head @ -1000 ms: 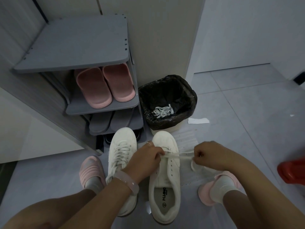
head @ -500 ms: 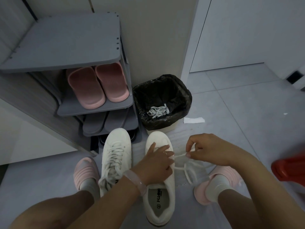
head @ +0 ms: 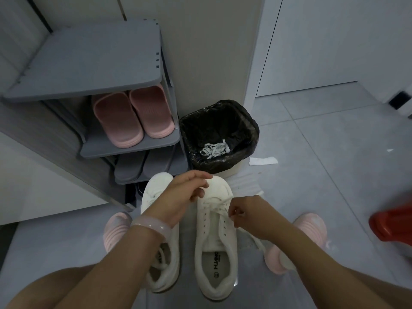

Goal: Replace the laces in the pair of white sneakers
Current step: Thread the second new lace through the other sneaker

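Sneaker [head: 215,246] insole shows blurred black lettering; right hand [head: 244,211] pinches lace [head: 219,207].

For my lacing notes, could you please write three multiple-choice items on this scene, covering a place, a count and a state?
1. Where does the loose bundle of laces lie?
A. in the bin
B. on the rack's top shelf
C. inside a sneaker

2. How many pink slippers stand on the rack?
A. one
B. two
C. four

3. What is the right hand doing?
A. resting flat on the floor
B. pinching a lace at the right sneaker
C. holding a slipper

Answers: 1 A, the white bundle sits on the black liner. 2 B, a pair stands side by side. 3 B, its fingers are curled on the lace over the eyelets.
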